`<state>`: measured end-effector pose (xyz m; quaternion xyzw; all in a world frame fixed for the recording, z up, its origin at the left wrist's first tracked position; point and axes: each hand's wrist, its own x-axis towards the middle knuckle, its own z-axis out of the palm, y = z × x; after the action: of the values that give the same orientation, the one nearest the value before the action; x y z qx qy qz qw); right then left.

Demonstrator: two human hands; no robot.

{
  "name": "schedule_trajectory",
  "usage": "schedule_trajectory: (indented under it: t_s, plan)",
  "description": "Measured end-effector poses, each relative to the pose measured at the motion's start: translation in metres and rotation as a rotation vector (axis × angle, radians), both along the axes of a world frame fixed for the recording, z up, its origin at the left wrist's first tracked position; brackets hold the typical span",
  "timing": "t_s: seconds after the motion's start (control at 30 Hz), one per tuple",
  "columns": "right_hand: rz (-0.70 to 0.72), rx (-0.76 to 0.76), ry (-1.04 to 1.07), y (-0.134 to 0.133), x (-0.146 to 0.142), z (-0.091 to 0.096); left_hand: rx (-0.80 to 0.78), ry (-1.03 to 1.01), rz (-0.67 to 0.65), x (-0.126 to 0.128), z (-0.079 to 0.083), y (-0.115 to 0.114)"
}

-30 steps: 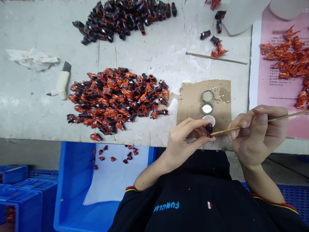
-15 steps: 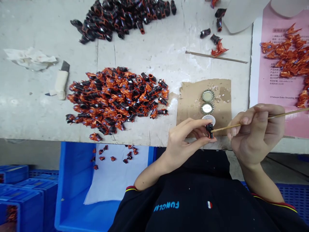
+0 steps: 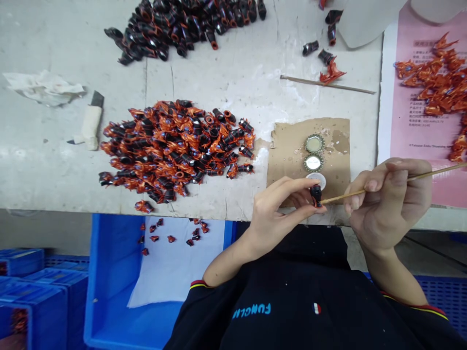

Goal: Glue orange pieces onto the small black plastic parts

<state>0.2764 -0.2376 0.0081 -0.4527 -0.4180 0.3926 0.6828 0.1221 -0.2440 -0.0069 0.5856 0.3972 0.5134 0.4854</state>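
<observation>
My left hand [image 3: 280, 206] pinches a small black and orange piece [image 3: 316, 195] between thumb and forefinger at the table's front edge. My right hand [image 3: 390, 201] is closed on a thin wooden stick [image 3: 430, 172], whose tip touches the piece. Just beyond lies a cardboard scrap [image 3: 288, 146] carrying two bottle caps [image 3: 314, 144] and a white cap [image 3: 316, 178]. A large heap of orange and black pieces [image 3: 175, 148] lies to the left of the cardboard.
A heap of darker pieces [image 3: 182, 26] sits at the far edge. A knife with a wrapped handle [image 3: 89, 126] and crumpled tissue [image 3: 44, 87] lie left. A pink sheet [image 3: 419, 126] holds orange pieces [image 3: 438, 78]. A spare stick [image 3: 328, 85] lies beyond. A blue bin [image 3: 116, 272] stands below.
Both hands stay nearly still; the stick tip shifts only slightly against the small piece. The view has drifted a little.
</observation>
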Motion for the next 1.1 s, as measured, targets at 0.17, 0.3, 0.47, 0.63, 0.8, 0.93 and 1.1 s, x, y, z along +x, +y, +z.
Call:
schedule_trajectory:
  t_s: [0.17, 0.3, 0.47, 0.63, 0.8, 0.93, 1.1]
  plan:
    - [0.032, 0.028, 0.025, -0.001, 0.000, -0.002, 0.004, 0.009, 0.002, 0.000, 0.000, 0.000]
    - [0.011, 0.036, -0.028, -0.002, 0.001, -0.001, 0.016, 0.021, 0.007, 0.000, 0.001, 0.000]
    - [-0.043, -0.017, -0.132, -0.002, -0.001, 0.001, 0.020, 0.037, 0.014, 0.000, 0.001, 0.000]
    - [-0.194, 0.230, -0.387, -0.002, 0.015, -0.001, 0.002, 0.053, 0.011, -0.002, 0.002, 0.000]
    - [-0.338, 0.259, -1.111, -0.010, 0.088, -0.002, -0.002, 0.108, 0.041, -0.009, 0.003, 0.002]
    - [-0.446, -0.126, -1.293, -0.016, 0.170, 0.000, 0.022, 0.138, 0.070, -0.014, -0.001, 0.005]
    - [-0.529, -0.423, -1.627, -0.015, 0.207, -0.004, 0.031, 0.164, 0.085, -0.013, 0.000, 0.008]
